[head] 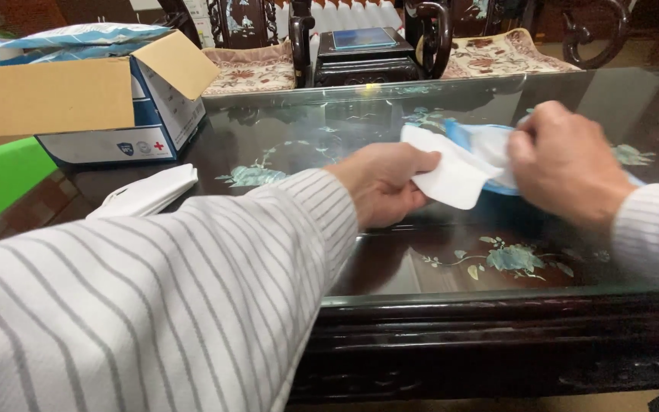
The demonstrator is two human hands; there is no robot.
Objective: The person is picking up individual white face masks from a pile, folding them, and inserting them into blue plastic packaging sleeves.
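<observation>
So the mask (459, 172) is white with a blue side, kinda folded, held just above the glass tabletop (390, 267). Left hand (383, 187) pinches one end, right hand (566, 164) is closed on the other.

Right hand (566, 164) hides much of the white-and-blue sheet (459, 172) (its fingertips unseen); left sleeve (154, 305) cut off

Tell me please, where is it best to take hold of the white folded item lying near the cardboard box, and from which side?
Probably grip the white folded item at its broad end that points toward the cardboard box, coming from above. It lies flat on the glass table, so fingers would pinch that free edge. Both the left hand and right hand already hold a white sheet.
</observation>
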